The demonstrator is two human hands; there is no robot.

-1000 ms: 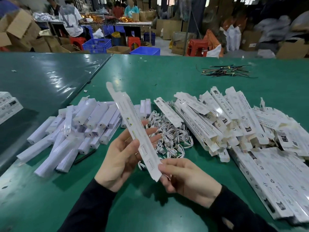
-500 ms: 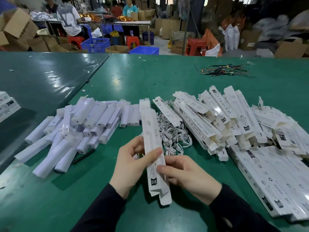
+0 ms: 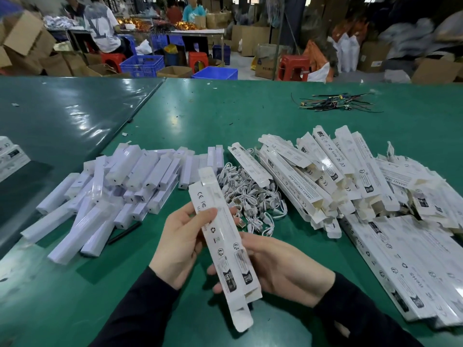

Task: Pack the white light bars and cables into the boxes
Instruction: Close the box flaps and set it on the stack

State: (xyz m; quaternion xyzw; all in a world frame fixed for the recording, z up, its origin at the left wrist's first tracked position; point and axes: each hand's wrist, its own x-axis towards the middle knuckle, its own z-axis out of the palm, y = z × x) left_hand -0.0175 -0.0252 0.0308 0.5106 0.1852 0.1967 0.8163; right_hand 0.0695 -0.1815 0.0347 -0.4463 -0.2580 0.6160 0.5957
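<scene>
At the far left edge, a couple of printed cartons [image 3: 11, 156] on the darker sheet of the green desk [image 3: 205, 116]; next along, a loose heap of white light bars [image 3: 110, 189] in clear wrap, lying crosswise over one another, a thin black rod [image 3: 125, 233] poking out beside the near end; in the middle, close to the camera, the left hand [image 3: 179, 244] in a dark sleeve, fingers [image 3: 208, 213] curled round the upper half of a long white box [image 3: 221, 246], thumb across its printed face; box tilted, upper flap toward the heap, lower flaps open and hanging off the bottom; just right of it, the right hand [image 3: 280, 269] cupped under the lower half, fingers bent behind the box and gripping it from below; behind both hands, a tangle of white cables [image 3: 250, 199] flat on the desk between bars and boxes; further right, a big pile of flat unfilled boxes [image 3: 350, 181], stacked loosely, spreading to the right edge; far back on the right, a small bundle of dark wires [image 3: 335, 102], well apart from everything else.
</scene>
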